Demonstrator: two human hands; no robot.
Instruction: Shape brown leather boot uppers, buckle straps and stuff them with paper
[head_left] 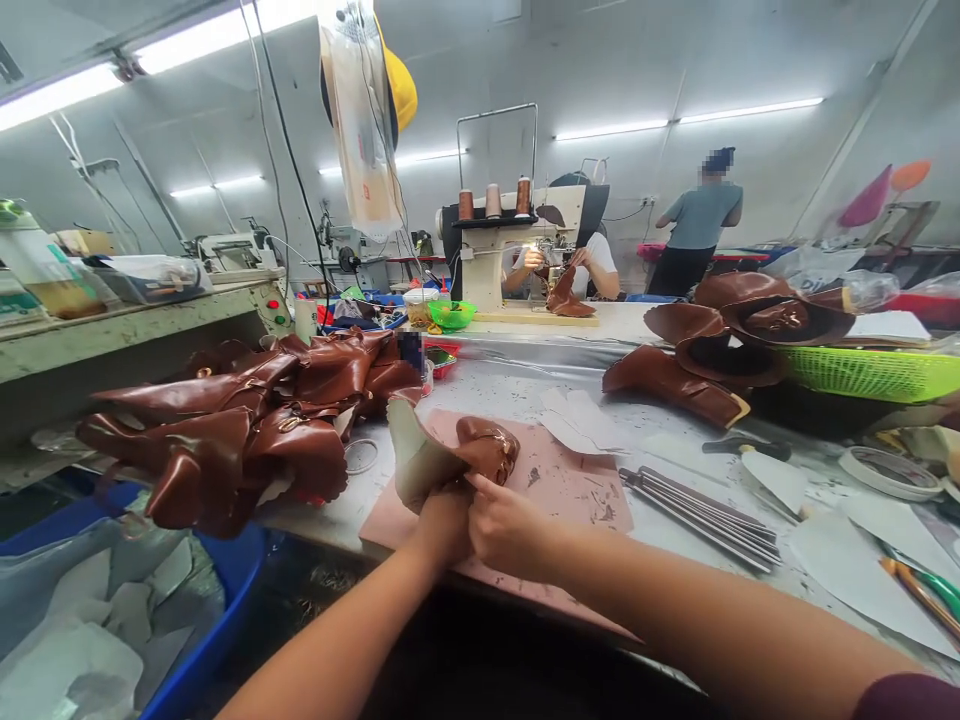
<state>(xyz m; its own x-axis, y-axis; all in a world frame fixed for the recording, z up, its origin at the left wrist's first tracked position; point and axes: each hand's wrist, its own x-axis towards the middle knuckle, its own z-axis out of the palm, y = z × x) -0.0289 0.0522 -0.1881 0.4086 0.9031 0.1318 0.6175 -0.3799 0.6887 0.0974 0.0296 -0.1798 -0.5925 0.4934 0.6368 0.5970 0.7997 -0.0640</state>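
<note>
A brown leather boot upper (pixel 487 448), its pale grey lining (pixel 420 455) turned outward on one side, is held over a pink cutting mat (pixel 559 480). My left hand (pixel 448 520) is at the lower edge of the upper and holds it; the leather and lining hide most of its fingers. Close beside it, my right hand (pixel 504 522) is closed at the edge of the leather, forefinger and thumb against it. Whether anything small is in that hand cannot be seen. Metal trim shows on the upper's far side. Dark scraps dot the mat.
Brown boot uppers (pixel 300 400) are heaped on the left, above a blue bin (pixel 244 590) of offcuts. More uppers (pixel 675 385) lie by a green basket (pixel 877 372). Grey strips (pixel 701 515) and a tape roll (pixel 891 472) lie right. A co-worker sits behind a sewing machine (pixel 487 265).
</note>
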